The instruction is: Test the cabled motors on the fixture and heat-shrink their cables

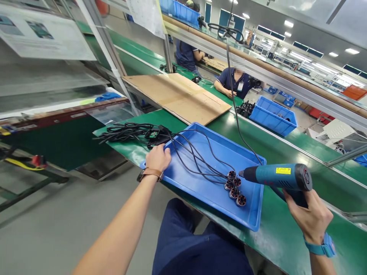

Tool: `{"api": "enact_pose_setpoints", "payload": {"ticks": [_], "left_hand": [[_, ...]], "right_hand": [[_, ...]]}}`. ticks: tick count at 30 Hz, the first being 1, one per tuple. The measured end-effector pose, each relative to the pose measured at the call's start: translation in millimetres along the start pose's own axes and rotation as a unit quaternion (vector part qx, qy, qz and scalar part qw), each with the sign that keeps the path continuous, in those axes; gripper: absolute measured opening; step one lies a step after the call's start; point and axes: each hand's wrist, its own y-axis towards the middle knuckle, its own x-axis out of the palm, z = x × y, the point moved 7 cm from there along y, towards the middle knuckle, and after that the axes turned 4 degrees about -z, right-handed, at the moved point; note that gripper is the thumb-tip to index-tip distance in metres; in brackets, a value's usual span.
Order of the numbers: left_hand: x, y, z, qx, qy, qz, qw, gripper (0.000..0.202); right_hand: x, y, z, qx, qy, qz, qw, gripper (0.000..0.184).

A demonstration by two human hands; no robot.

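Right hand (pixel 312 214) wraps the handle of the heat gun (pixel 275 176), whose nozzle points leftward across the blue tray (pixel 186 164), close to the small round motors (pixel 235 187) clustered at its right side. Left hand (pixel 158 157) rests at the tray's left edge; whether it grips the rim cannot be told. Good handling would keep the nozzle steady, bare fingers and black wires (pixel 213 174) out of its line, and the hanging cord (pixel 233 91) slack.

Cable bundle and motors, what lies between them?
In the head view, a green board and black casing, then loose black cables running across the blue tray to the motors.
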Motion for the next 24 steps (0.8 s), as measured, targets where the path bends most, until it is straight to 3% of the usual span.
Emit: {"api": "enact_pose_setpoints", "payload": {"ticks": [13, 24], "left_hand": [[-3.2, -4, 4, -0.003, 0.009, -0.017, 1.0, 0.059], [-2.2, -5, 5, -0.013, 0.026, -0.025, 0.999, 0.057]], "right_hand": [[11, 4, -4, -0.008, 0.013, -0.023, 1.0, 0.029], [-6, -10, 6, -0.009, 0.01, -0.044, 0.999, 0.028]]}}
